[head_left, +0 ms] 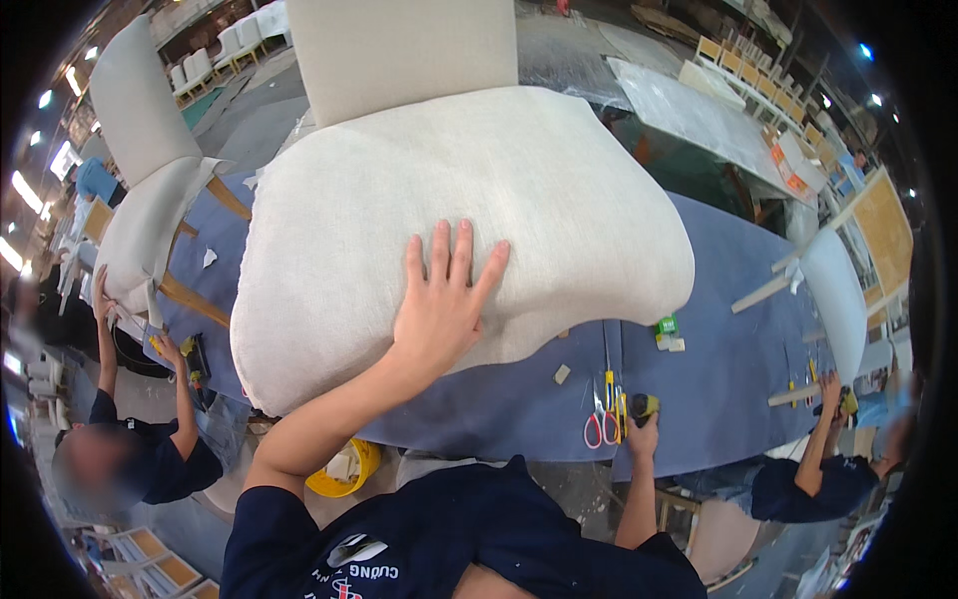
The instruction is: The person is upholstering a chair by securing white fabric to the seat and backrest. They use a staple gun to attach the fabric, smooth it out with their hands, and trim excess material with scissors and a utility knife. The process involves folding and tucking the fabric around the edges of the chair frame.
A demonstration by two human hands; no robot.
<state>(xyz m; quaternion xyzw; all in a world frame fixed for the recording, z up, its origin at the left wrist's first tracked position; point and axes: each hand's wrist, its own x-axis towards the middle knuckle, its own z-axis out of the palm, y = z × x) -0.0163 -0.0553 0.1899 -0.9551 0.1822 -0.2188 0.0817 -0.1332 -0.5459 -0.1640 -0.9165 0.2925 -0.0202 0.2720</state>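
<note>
Resting on seat (469, 185): L hand (440, 307); R hand (643, 433) w/ blk tool (645, 406).

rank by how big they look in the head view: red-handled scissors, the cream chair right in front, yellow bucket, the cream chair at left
1. cream chair in front
2. cream chair at left, looks farther off
3. yellow bucket, partly covered
4. red-handled scissors

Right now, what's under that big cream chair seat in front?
A blue table top shows around the cream seat, and a small green thing sits by its edge. The seat covers what's directly beneath, so I can't see any legs there.
</note>
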